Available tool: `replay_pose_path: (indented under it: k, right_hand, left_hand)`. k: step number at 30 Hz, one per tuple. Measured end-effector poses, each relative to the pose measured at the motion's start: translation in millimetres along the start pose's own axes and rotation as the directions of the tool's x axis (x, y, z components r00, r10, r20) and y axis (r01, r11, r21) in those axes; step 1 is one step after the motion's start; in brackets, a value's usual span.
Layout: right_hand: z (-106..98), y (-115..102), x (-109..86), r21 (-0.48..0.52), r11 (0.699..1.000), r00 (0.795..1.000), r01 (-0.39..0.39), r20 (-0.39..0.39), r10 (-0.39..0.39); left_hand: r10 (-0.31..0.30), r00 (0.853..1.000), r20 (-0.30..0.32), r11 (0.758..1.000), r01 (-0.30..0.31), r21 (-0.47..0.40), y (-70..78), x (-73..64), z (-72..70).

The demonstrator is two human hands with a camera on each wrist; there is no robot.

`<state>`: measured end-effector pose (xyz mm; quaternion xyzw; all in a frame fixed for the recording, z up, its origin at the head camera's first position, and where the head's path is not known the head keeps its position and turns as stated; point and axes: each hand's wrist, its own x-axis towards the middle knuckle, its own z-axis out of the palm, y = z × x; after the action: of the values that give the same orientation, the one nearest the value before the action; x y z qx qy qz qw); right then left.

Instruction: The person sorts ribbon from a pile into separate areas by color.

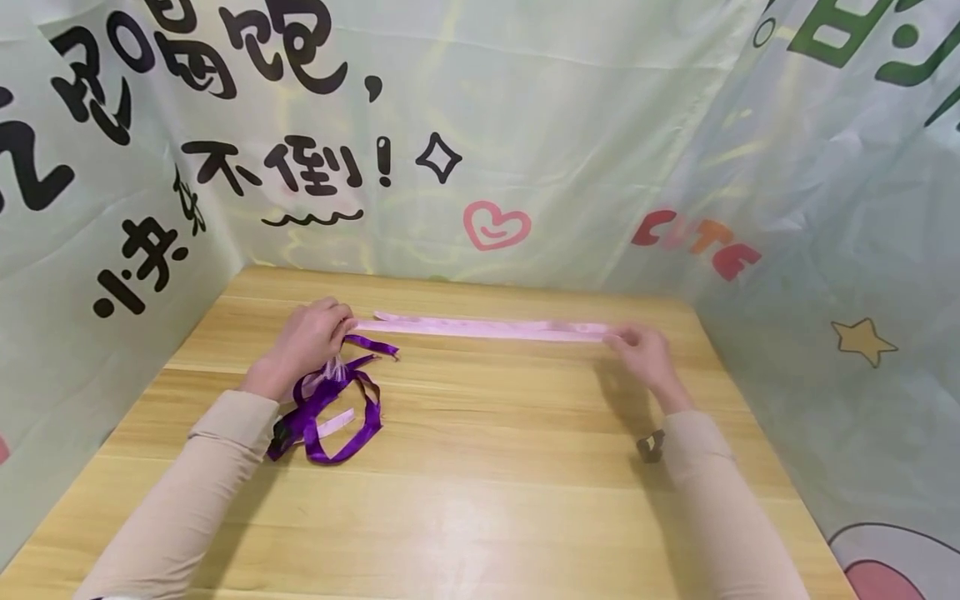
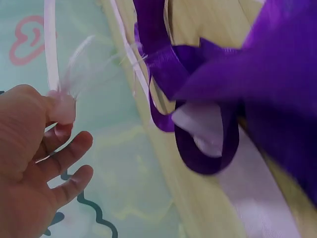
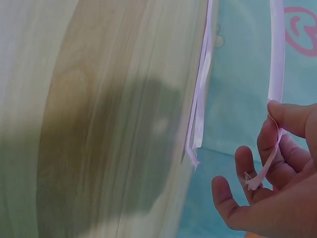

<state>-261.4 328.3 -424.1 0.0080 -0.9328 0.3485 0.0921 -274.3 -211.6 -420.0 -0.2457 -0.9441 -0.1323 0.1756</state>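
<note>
A pale pink ribbon (image 1: 480, 330) stretches straight between the two hands above the far part of the table. My left hand (image 1: 317, 329) pinches its left end between thumb and forefinger, and frayed threads (image 2: 81, 64) trail from that end. My right hand (image 1: 643, 354) pinches the ribbon near its other end; a short frayed tail (image 3: 262, 176) hangs past the fingers. More pink ribbon (image 3: 199, 99) lies on the table below. Under and beside my left hand is a loose tangle of purple ribbon (image 1: 367, 433), with a pink piece (image 1: 335, 422) showing through its loops.
The wooden table (image 1: 480, 533) meets printed cloth walls (image 1: 570, 125) at the back and sides. A small dark object (image 1: 649, 447) sits next to the right sleeve (image 1: 697, 450), partly hidden by it.
</note>
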Motion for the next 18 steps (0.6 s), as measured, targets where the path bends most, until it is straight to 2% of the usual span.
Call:
replay_pose_path:
  k: [9, 18]
  right_hand:
    - [-6, -3, -1.4, 0.004, 0.999, 0.999, -0.041, 0.031, 0.041]
    - [-9, -10, -2.0, -0.002, 0.998, 0.997, -0.061, 0.041, 0.061]
  left_hand:
    - [-0.037, 0.995, 0.089, 0.993, 0.027, 0.118, -1.4, -5.4, -11.7]
    - [-0.066, 0.993, 0.093, 0.978, 0.046, 0.204, -5.1, -9.8, -14.4]
